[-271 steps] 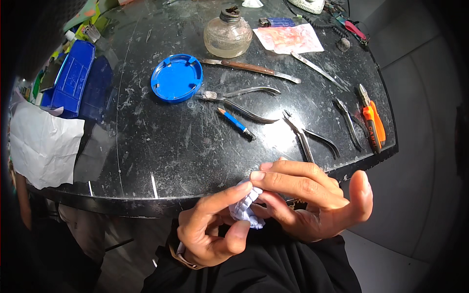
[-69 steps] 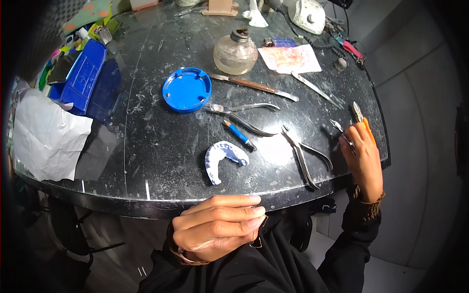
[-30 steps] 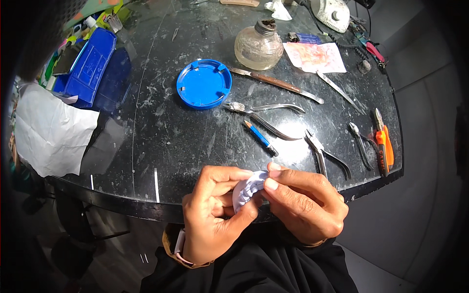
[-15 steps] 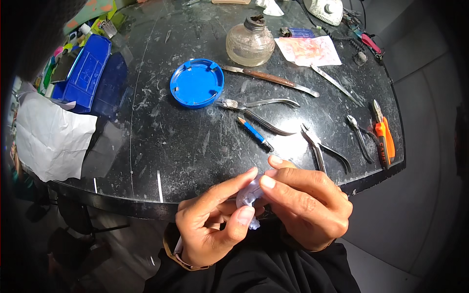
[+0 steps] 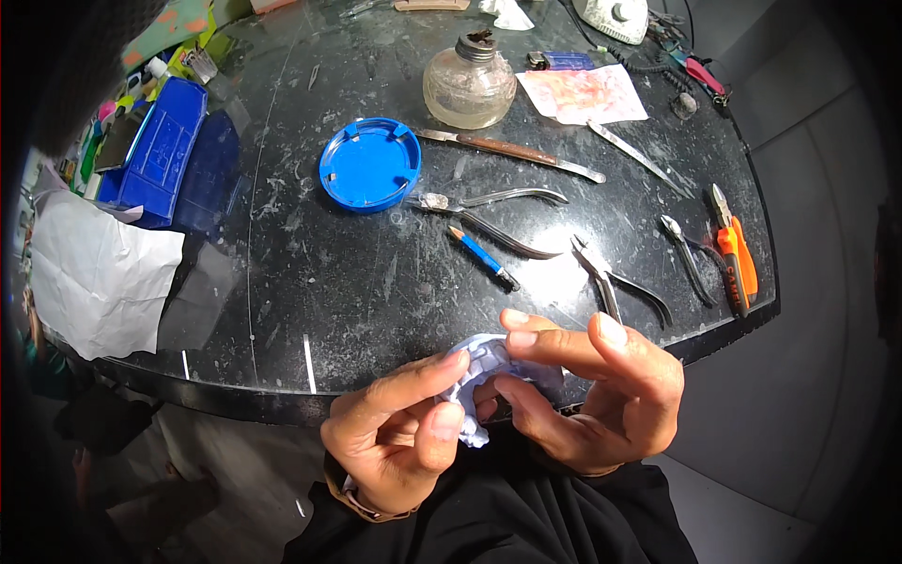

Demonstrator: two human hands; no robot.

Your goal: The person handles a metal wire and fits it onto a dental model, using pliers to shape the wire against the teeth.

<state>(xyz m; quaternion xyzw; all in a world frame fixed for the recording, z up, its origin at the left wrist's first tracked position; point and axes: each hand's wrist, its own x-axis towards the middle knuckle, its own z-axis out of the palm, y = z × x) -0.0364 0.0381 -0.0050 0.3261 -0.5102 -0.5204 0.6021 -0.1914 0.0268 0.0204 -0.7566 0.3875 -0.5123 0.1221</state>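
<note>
A pale cast point(image 5: 485, 352) was held between the left hand point(image 5: 390, 428) and the right hand point(image 5: 615, 404), near the front edge of the table point(image 5: 315, 282).

The cast, a curved dental arch, sat tilted in the fingers. The left hand gripped its left side, index finger stretched along the top, thumb lower down, other fingers curled behind. The right hand pinched the opposite side, thumb at the inner curve and two fingertips reaching over the far rim, while another finger stood raised away from it. Both wrists came in low, palms turned toward each other. Just beyond the right hand lay slim pliers point(image 5: 603, 272), with cutters point(image 5: 678, 241) and orange pliers point(image 5: 741, 256) farther to its right. Ahead of both hands lay a pencil point(image 5: 482, 256); a blue dish point(image 5: 369, 167) sat farther off, past the left hand, and a sheet point(image 5: 103, 273) well to its left.
</note>
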